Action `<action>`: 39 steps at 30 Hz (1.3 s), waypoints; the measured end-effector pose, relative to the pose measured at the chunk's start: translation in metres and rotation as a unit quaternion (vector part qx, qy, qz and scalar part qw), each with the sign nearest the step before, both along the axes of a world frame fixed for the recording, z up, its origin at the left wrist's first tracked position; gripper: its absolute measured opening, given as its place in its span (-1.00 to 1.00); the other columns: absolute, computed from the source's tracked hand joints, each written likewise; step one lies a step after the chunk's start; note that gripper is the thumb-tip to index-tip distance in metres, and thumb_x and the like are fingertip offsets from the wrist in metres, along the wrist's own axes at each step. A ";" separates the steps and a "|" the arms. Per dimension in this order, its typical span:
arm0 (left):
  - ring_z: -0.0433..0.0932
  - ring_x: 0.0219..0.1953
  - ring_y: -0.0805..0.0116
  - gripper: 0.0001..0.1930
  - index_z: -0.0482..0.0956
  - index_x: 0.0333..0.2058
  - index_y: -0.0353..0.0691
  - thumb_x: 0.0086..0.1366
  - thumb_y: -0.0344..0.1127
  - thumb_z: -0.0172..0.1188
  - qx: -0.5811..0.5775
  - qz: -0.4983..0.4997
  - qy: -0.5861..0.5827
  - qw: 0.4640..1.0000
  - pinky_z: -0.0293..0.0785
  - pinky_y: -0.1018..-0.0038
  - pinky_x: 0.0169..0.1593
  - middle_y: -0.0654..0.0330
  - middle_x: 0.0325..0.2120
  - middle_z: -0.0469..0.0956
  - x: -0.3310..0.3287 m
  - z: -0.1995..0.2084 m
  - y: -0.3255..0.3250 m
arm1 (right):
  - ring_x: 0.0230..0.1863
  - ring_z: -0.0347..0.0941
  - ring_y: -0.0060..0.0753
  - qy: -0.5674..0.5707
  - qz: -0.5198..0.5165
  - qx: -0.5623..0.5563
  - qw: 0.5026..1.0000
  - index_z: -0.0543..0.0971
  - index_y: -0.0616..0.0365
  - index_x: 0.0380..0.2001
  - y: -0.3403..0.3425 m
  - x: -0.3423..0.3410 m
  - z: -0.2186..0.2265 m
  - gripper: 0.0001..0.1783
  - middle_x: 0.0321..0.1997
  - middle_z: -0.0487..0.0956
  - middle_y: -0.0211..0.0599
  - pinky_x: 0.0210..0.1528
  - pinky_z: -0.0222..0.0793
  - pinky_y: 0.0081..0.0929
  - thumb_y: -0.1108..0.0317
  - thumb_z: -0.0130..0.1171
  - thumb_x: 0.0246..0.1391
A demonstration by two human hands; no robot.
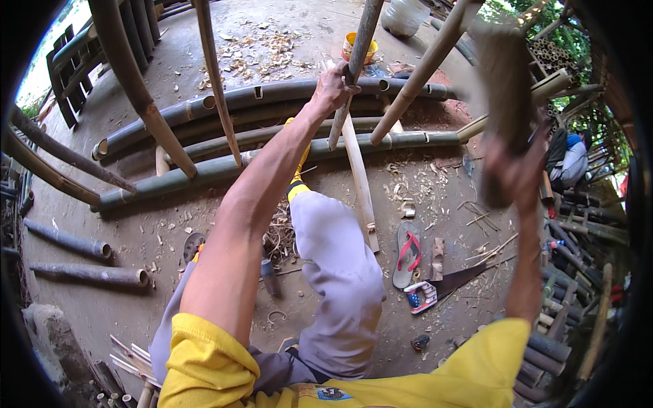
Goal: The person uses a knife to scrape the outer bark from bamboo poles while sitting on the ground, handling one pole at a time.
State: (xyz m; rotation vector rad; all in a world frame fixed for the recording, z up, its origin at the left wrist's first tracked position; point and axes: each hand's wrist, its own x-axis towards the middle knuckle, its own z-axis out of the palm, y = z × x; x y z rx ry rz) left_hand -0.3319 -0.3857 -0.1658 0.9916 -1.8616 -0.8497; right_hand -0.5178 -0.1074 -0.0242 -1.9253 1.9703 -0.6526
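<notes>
My left hand is closed around a slanting bamboo pole, fingers wrapped round it, above a frame of dark bamboo. The pole's lower end reaches the frame's near rail; I cannot tell whether it sits in a hole. Raised on the right, my right hand grips a thick brown wooden block, both smeared by motion. More bamboo poles stand along the near rail. A flat split bamboo strip leans across the frame below my left hand. My foot in a yellow shoe is against the frame.
A handsaw, a grey sandal with red straps and wood shavings lie on the floor. Two bamboo lengths are at left. Behind the frame stands a yellow bucket. Bamboo piles line the right; a person is there.
</notes>
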 end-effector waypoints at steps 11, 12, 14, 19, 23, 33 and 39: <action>0.61 -0.37 0.28 -0.69 0.44 -0.29 -0.32 -0.01 -0.39 0.33 -0.025 -0.025 -0.006 0.999 0.50 0.36 -0.29 0.07 -0.40 0.59 0.004 -0.012 -0.005 | -0.04 0.42 0.03 0.224 0.093 0.104 0.965 0.22 0.20 0.17 -0.078 -0.001 0.052 0.03 -0.06 0.46 0.08 0.06 0.30 -0.15 0.01 0.42 -0.40; 0.61 -0.38 0.29 -0.68 0.45 -0.29 -0.32 0.00 -0.37 0.33 0.011 -0.041 -0.009 0.999 0.50 0.36 -0.29 0.08 -0.41 0.59 -0.010 -0.008 0.000 | -0.04 0.42 0.03 0.238 0.081 0.112 0.962 0.22 0.20 0.17 -0.069 -0.006 0.058 0.03 -0.06 0.46 0.08 0.06 0.30 -0.15 0.01 0.42 -0.40; 0.62 -0.39 0.29 -0.68 0.45 -0.28 -0.32 -0.01 -0.37 0.34 0.011 -0.051 0.016 0.999 0.50 0.37 -0.30 0.08 -0.39 0.59 -0.017 -0.009 0.002 | -0.04 0.42 0.03 0.248 0.074 0.118 0.959 0.21 0.20 0.17 -0.065 -0.006 0.062 0.03 -0.06 0.46 0.09 0.06 0.30 -0.15 0.02 0.42 -0.40; 0.61 -0.33 0.29 -0.67 0.46 -0.29 -0.31 -0.04 -0.39 0.36 0.022 -0.049 0.062 0.997 0.51 0.41 -0.31 0.12 -0.41 0.57 -0.013 -0.016 -0.006 | -0.03 0.42 0.04 0.246 0.082 0.115 0.959 0.20 0.19 0.18 -0.072 -0.004 0.061 0.03 -0.05 0.45 0.09 0.06 0.30 -0.15 0.04 0.42 -0.40; 0.61 -0.36 0.28 -0.69 0.50 -0.33 -0.33 -0.03 -0.33 0.36 0.019 -0.026 0.022 0.999 0.51 0.37 -0.26 0.06 -0.43 0.58 0.010 -0.020 -0.005 | -0.03 0.41 0.05 0.232 0.092 0.113 0.962 0.20 0.19 0.18 -0.077 0.000 0.047 0.03 -0.04 0.45 0.09 0.05 0.31 -0.15 0.06 0.42 -0.40; 0.60 -0.36 0.31 -0.66 0.48 -0.23 -0.32 0.00 -0.39 0.33 0.027 -0.044 0.046 0.998 0.51 0.41 -0.26 0.07 -0.33 0.59 0.004 -0.035 -0.011 | -0.03 0.41 0.06 0.240 0.095 0.106 0.960 0.18 0.18 0.20 -0.084 0.003 0.050 0.04 -0.02 0.44 0.10 0.05 0.31 -0.15 0.09 0.41 -0.40; 0.59 -0.33 0.31 -0.68 0.50 -0.27 -0.32 0.00 -0.35 0.34 0.022 -0.042 0.043 0.998 0.50 0.40 -0.23 0.10 -0.38 0.60 -0.007 -0.033 -0.008 | -0.03 0.41 0.07 0.248 0.093 0.110 0.958 0.17 0.17 0.21 -0.082 -0.002 0.054 0.04 -0.01 0.43 0.11 0.05 0.32 -0.15 0.12 0.40 -0.40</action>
